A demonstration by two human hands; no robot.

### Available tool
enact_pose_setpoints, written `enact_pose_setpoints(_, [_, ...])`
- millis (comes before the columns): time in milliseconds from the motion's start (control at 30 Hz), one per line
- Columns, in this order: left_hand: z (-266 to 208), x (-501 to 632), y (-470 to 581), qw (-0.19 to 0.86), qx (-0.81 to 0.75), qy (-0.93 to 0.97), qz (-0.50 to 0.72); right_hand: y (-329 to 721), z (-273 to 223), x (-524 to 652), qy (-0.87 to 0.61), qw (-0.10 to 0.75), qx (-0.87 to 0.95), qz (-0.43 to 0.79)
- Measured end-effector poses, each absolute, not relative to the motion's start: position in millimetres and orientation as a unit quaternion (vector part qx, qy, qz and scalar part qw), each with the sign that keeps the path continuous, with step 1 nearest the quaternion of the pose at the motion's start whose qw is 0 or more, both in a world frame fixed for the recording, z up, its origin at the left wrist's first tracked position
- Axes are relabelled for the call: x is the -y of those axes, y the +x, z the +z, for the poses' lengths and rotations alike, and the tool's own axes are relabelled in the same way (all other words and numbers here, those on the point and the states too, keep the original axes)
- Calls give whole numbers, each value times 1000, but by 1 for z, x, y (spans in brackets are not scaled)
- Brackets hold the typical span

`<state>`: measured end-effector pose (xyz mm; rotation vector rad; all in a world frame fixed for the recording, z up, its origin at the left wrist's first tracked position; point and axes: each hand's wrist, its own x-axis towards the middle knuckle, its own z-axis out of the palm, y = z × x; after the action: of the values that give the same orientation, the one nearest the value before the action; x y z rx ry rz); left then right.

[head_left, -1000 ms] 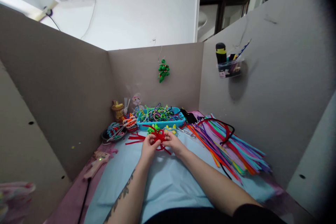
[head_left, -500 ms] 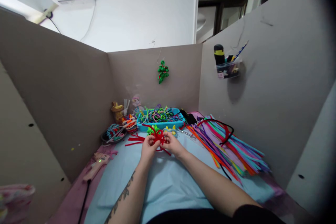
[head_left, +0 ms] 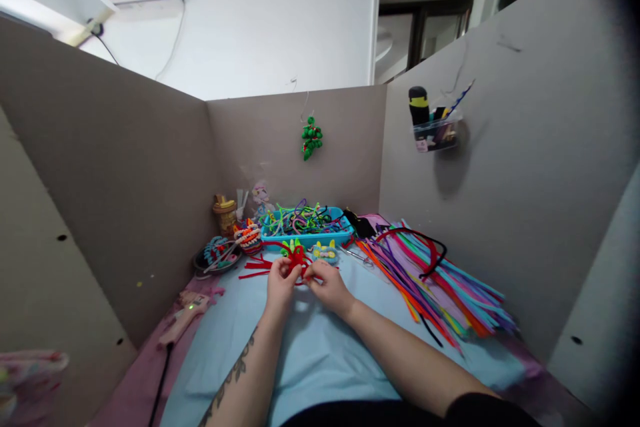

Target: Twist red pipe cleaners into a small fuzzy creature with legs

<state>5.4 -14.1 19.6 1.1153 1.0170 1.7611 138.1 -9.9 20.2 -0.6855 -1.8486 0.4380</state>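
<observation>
Between my hands is a looped, knotted piece made of red pipe cleaners, with loose ends sticking out. My left hand pinches its left side between thumb and fingers. At its lower right, my right hand closes thumb and fingertips on a red strand. Fingers partly hide where the strands cross. Just left of my left hand lie several cut red pipe cleaner pieces. Behind the piece sit a small green figure and a yellow-and-blue pipe cleaner figure.
A blue basket of tangled pipe cleaners stands at the back. Right of it lie scissors and a large fan of coloured pipe cleaners. At left are a dark bowl and a pink glue gun with its cord. Grey panels enclose the table.
My right hand has shifted slightly down, its fingers now curled closer to my left thumb. The red loops have turned a little, and the ends point differently. My left hand keeps its hold.
</observation>
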Motion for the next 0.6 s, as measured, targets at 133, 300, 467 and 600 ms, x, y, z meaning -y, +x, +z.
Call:
enact_pose_setpoints(133, [20, 15, 4, 396, -398, 439, 702, 138, 20, 9, -255, 516, 793, 200])
enact_pose_setpoints(300, [22, 15, 7, 415, -389, 448, 690, 141, 19, -4, -352, 577, 687, 268])
enact_pose_setpoints(467, [25, 18, 10, 397, -388, 476, 682, 139, 16, -7, -367, 578, 673, 281])
enact_pose_setpoints(600, [24, 19, 11, 391, -392, 492, 672, 137, 18, -6, -372, 584, 641, 330])
